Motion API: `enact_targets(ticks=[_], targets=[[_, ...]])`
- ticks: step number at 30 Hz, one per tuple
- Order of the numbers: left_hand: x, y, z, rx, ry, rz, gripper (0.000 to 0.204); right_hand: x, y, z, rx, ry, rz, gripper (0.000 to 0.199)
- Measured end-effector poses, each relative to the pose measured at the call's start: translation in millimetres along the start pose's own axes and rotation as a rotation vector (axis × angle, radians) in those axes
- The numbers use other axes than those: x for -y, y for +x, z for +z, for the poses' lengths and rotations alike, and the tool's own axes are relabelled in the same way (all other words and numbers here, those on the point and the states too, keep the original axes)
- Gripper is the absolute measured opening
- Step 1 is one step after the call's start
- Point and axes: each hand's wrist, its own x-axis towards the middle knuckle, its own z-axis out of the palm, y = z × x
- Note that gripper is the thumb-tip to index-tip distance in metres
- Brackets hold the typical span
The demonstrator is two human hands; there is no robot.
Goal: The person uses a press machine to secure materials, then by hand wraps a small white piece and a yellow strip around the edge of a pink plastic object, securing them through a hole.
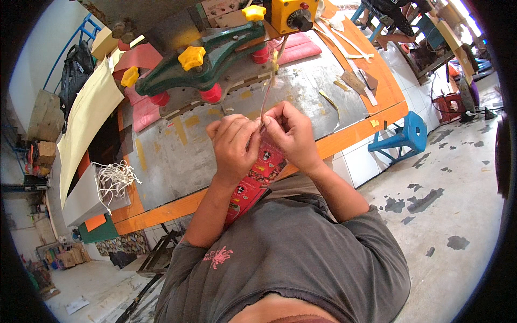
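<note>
My left hand (233, 148) and my right hand (291, 134) are close together over the metal-topped bench (177, 156). Both pinch the top edge of a red printed paper bag (253, 183) that hangs down toward my body. A pale cord handle (267, 91) rises from between my fingertips toward the machine. My fingers hide the bag's upper edge and the spot where the cord meets it.
A green machine (210, 59) with yellow knobs and a yellow control box (291, 15) stands at the back of the bench. A bundle of white cords (114, 180) lies on a box at left. A blue plastic stool (404, 134) stands at right.
</note>
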Motion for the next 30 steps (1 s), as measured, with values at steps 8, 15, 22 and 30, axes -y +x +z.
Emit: enact_targets(ticks=[8, 15, 22, 30], targets=[[2.8, -0.6, -1.1, -0.024, -0.059, -0.045, 0.022, 17.9, 6.0, -13.0, 0.032, -0.202, -0.191, 0.011], [-5.1, 6.3, -5.2, -0.016, -0.087, -0.052, 0.014, 2.3, 2.1, -13.8, 0.003, 0.055, 0.0, 0.014], [-3.0, 4.6, -3.2, -0.011, -0.084, -0.1, 0.011, 1.2, 7.6, -40.9, -0.029, 0.471, 0.145, 0.021], [1.1, 5.2, -0.5, 0.056, -0.091, -0.122, 0.009, 31.5, -4.9, -44.9, 0.23, 0.299, 0.06, 0.026]])
